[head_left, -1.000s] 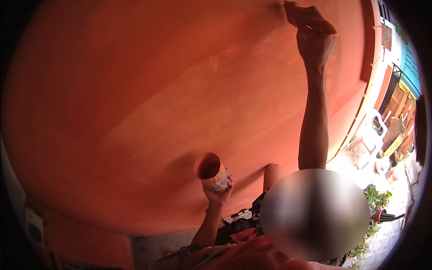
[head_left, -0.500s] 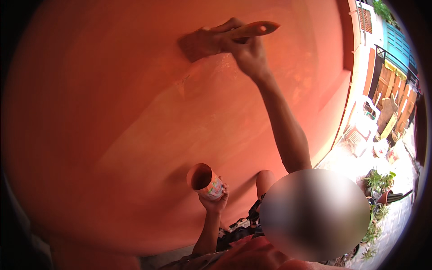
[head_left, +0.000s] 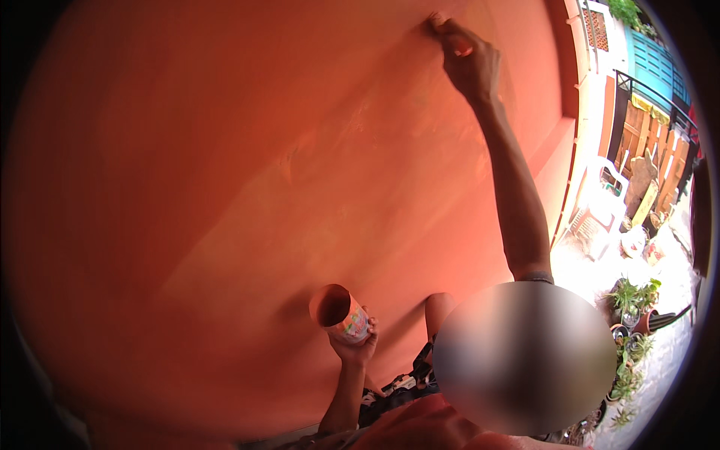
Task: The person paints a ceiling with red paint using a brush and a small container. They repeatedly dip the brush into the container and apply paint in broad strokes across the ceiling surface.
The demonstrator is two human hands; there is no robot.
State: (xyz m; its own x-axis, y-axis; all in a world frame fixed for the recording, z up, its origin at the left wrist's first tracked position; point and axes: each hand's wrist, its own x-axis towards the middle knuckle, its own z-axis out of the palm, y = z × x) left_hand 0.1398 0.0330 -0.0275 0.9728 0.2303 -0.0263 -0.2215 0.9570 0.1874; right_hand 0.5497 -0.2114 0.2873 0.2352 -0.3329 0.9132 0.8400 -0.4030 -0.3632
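Note:
My right hand point(head_left: 474, 67) is raised to the upper right part of an orange-red wall point(head_left: 247, 150). Its fingers are wrapped round a paintbrush point(head_left: 460, 48). The brush is seen nearly end-on, its bristles mostly hidden by the hand and close against the wall. Lower down, my left hand point(head_left: 358, 346) grips a tall container point(head_left: 349, 321) with a coloured pattern on its side. The container tilts, its open mouth facing up and left, and its inside looks dark orange. Patchy, shinier streaks show on the wall below the brush.
A white plastic chair point(head_left: 606, 202) stands in bright light at the right. Beyond it are wooden boards point(head_left: 656, 150) and a turquoise shutter point(head_left: 652, 56). Several potted plants point(head_left: 630, 300) line the paved ground point(head_left: 664, 367). A blurred oval point(head_left: 525, 358) covers part of the lower right.
My right hand has moved the paintbrush right and up across the wall, turning the handle more end-on. The container in my left hand has dropped slightly in the picture.

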